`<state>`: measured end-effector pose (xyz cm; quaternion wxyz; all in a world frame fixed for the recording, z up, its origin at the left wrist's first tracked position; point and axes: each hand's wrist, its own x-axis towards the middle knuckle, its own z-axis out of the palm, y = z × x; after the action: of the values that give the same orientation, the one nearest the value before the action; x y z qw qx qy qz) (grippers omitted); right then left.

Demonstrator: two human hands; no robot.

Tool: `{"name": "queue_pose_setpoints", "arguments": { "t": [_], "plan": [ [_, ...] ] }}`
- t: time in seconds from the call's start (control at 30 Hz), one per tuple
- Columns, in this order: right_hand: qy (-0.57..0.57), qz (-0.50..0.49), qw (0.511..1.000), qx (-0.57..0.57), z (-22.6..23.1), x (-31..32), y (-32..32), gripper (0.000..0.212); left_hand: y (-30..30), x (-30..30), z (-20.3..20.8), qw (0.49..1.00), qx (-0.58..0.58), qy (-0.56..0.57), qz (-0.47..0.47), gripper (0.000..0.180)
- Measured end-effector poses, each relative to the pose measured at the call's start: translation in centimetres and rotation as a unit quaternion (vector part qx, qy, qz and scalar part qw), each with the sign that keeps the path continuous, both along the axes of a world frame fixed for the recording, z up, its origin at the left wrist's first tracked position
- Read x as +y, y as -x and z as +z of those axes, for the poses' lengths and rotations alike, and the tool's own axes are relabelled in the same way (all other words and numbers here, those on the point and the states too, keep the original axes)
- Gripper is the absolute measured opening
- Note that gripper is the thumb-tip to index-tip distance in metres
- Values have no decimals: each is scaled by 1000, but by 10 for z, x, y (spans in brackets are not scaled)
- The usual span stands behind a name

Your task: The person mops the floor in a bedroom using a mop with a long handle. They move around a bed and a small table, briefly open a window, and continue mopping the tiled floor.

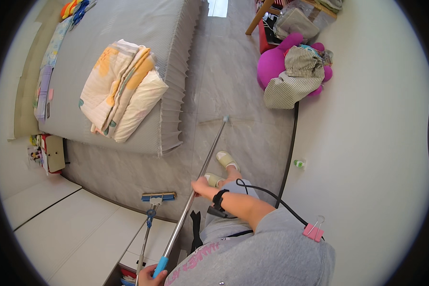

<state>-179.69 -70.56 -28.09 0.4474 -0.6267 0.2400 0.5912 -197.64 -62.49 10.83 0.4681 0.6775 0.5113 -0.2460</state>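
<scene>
Fingers (196,186) of two hands (205,188) grip one pole (181,219).

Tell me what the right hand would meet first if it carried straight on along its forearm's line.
Beyond the silver pole that the right hand grips, probably the near edge of the grey-covered bed, across some floor; depth is unclear, so it might pass above.

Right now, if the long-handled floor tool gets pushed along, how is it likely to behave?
The long-handled floor tool should stay fairly stiff: its metal pole looks straight. Its head, blurred here, probably slides easily, as the grey floor looks smooth. Released, it would likely topple, since the pole slants.
</scene>
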Motion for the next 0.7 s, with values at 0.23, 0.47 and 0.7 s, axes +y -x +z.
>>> {"name": "queue_pose_setpoints", "arguments": {
  "t": [0.23, 0.47, 0.7],
  "plan": [
    [-53, -73, 991, -101, -65, 13, -156, 28, -98, -2, -95, 996, 3, 88, 32, 22],
    [-83, -184, 979, -3, -46, -26, -129, 25, -125, 8, -55, 990, 76, 24, -118, 23],
    [55, -211, 970, -111, -21, -67, -137, 26, -150, 6, -52, 985, 86, 91, -117, 22]
  ]
}}
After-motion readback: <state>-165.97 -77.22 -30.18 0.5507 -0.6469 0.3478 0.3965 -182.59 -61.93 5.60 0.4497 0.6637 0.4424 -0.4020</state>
